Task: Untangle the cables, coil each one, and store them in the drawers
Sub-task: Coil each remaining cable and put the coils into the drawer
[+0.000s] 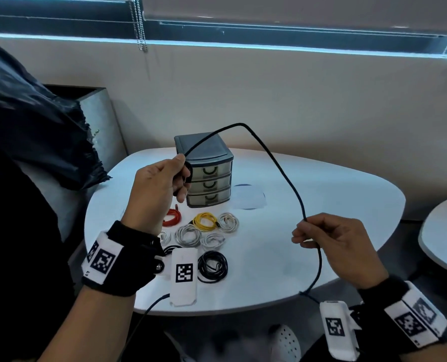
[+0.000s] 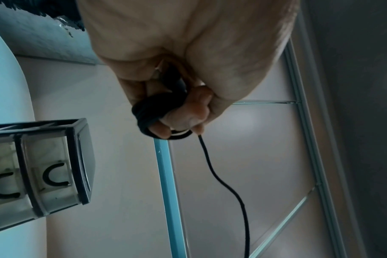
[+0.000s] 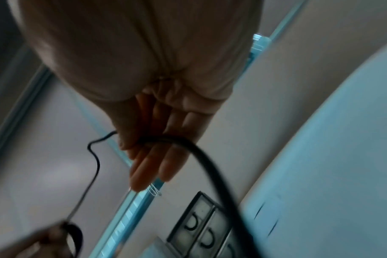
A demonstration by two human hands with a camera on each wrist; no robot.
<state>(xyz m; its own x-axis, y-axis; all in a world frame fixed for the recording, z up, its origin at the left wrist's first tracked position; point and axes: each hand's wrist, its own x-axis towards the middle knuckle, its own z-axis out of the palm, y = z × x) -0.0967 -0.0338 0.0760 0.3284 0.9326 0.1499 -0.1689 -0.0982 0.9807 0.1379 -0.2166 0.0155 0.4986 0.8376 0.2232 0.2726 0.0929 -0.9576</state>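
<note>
A long black cable arches high over the white table. My left hand is raised in front of the drawer unit and pinches a small coil of that cable wound round its fingers. My right hand holds the cable lower down at the right, pinched between thumb and fingers; the cable's tail drops past the table's front edge. The grey three-drawer unit stands at the back, all drawers closed. Coiled cables lie in front of it: red, yellow, several white, black.
A flat white sheet over a blue disc lies right of the drawers. A second table is at the far right. A dark bag sits at the left. A white shoe shows below the table edge.
</note>
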